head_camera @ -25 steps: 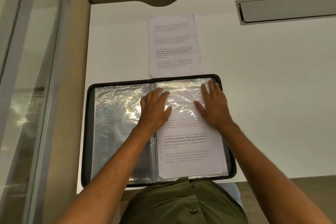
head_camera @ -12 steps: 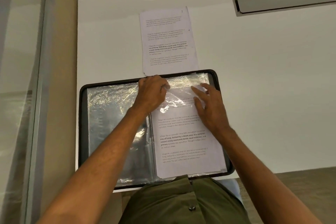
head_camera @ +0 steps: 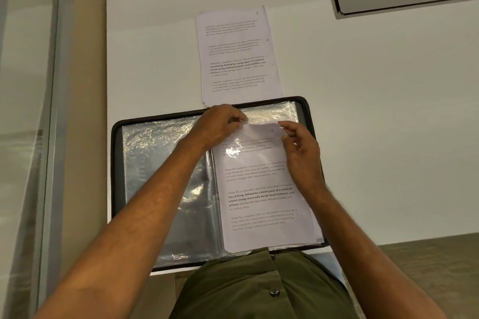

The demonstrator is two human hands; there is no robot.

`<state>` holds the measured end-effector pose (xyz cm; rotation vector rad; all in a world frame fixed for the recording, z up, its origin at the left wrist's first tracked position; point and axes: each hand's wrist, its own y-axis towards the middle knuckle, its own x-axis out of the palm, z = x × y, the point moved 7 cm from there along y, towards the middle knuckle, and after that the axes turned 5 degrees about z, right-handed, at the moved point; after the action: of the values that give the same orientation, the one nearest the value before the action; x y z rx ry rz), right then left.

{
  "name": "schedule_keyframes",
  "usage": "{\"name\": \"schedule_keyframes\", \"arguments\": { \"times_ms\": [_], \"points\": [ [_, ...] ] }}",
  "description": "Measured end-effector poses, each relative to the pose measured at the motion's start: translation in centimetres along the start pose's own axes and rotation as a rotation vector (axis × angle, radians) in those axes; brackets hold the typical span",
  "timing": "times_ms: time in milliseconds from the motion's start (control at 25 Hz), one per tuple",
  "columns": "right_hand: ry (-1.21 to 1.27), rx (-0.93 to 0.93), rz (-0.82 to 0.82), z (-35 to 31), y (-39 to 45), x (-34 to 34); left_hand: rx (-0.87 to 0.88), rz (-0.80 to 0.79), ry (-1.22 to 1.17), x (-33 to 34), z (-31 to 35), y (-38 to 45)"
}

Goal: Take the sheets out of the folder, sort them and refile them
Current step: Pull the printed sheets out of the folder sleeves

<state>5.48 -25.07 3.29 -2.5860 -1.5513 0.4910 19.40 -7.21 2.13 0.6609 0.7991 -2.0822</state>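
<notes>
Now both hands, left hand [head_camera: 220,124], right hand [head_camera: 302,149], pinch sheet [head_camera: 259,189] headed "Village life".

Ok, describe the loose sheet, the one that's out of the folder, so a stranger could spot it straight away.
On the white desk lies an open black folder of shiny plastic sleeves. Just past its far edge lies the loose sheet. Unlike the printed sheet in the folder, it is bare, with no plastic over it and no hand on it.

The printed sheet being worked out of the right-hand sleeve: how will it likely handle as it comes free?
The sheet looks thin and floppy: its top edge already curls between the left hand and right hand. It probably weighs very little. The glossy plastic sleeve may cling or snag, so it could crease if pulled unevenly.
</notes>
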Motion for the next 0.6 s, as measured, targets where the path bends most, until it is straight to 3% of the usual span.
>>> {"name": "schedule_keyframes", "arguments": {
  "times_ms": [440,600],
  "points": [
    [0.086,0.019,-0.012,0.9,0.5,-0.4,0.089,-0.044,0.140,1.1,1.6,0.5],
    [-0.013,0.008,0.002,1.0,0.7,-0.5,0.123,0.034,0.088,0.1,1.7,1.2]
  ]
}}
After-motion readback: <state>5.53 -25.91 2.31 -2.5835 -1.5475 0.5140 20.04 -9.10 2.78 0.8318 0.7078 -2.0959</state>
